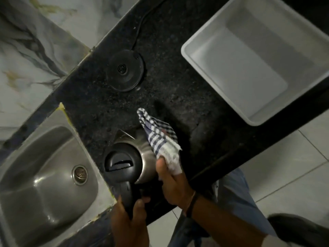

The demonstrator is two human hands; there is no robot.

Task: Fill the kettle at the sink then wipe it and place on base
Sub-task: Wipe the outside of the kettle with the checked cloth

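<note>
- The kettle (142,154), steel-bodied with a black lid, stands on the dark speckled worktop (178,90) close to its near edge, between the two hands.
- The left hand (130,221) is closed around the kettle's black handle (128,195), which points back toward the person.
- The right hand (172,182) is closed on a blue-and-white checked cloth (160,138), pinching it between thumb and fingers and pressing it against the kettle's side.
- The cloth drapes over the kettle's body on the side facing the right hand; one corner sticks up and away from the hands, clear of the metal.
- A dark band sits on the right wrist (192,202).
- The round black base (124,70) lies flat on the worktop, well beyond both hands, with nothing on it; its cord (140,24) runs off toward the far edge of the worktop.
- The steel sink (44,168) is set into the worktop just outside the left hand, its drain (79,174) visible in the basin.
- A white rectangular tub (256,56) sits on the worktop far out beyond the right hand, apart from the kettle and base.
- Pale floor tiles (284,166) show beneath the worktop's edge, near the right forearm.
</note>
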